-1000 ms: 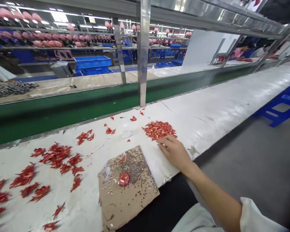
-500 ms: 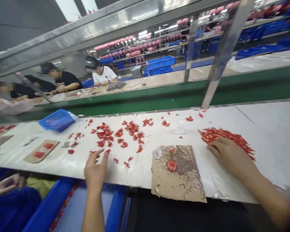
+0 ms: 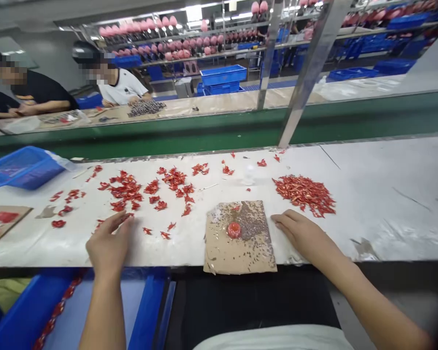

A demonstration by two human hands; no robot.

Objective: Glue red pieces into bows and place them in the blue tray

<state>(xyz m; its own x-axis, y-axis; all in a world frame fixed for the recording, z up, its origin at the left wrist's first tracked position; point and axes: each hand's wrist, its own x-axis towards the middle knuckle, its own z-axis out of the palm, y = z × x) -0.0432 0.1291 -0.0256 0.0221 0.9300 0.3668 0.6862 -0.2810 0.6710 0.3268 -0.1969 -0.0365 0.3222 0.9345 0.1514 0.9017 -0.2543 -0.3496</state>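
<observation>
Left hand hangs low over the white belt, its fingers loosely spread and curled, pinching nothing that shows. Whether it touches the belt is hard to tell. Its fingertips sit just beside a loose scatter of red pieces, which runs across the belt in small clumps, with a few strays near the hand.

Right hand lies flat on the belt, its fingers pressed together and empty. Its tips come just beside the right edge of a cardboard square, which sits between the two hands. The card is speckled with dark glitter, and a round red blob sits near its middle. A shiny red heap lies on the belt just above the right hand, near it but apart.

A blue basket sits at the left end of the belt, and a second piece of card with red patches lies just below it. Under the belt on the left is a blue crate holding a red strand.

Across a green-sided bench, a co-worker in white sits behind a dark heap, and another in black works further left. Behind them, racks hold pink items.
</observation>
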